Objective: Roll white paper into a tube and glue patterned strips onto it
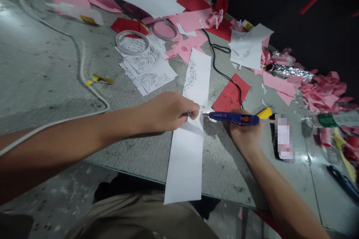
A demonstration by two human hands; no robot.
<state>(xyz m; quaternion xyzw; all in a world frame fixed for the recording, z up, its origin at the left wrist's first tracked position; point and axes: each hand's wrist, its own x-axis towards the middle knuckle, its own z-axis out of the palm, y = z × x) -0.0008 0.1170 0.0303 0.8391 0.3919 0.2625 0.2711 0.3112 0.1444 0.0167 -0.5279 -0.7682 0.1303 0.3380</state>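
A long white paper strip (186,160) with a line drawing near its far end lies on the grey table and overhangs the near edge. My left hand (175,110) is closed over the strip's middle, its fingers curled; what they pinch is too small to name. In my right hand (246,130) is a dark blue glue gun (234,118), pointing left. Its tip is beside the left fingertips, near a small clear, shiny bit at the strip's right edge.
Tape rolls (132,42) rest on printed drawings (148,67) ahead. A red card (231,91), a black cord (214,59) and a phone (284,138) lie right. A white cable (83,59) crosses the left. Pink scraps (325,89) and foil (293,71) fill the far right.
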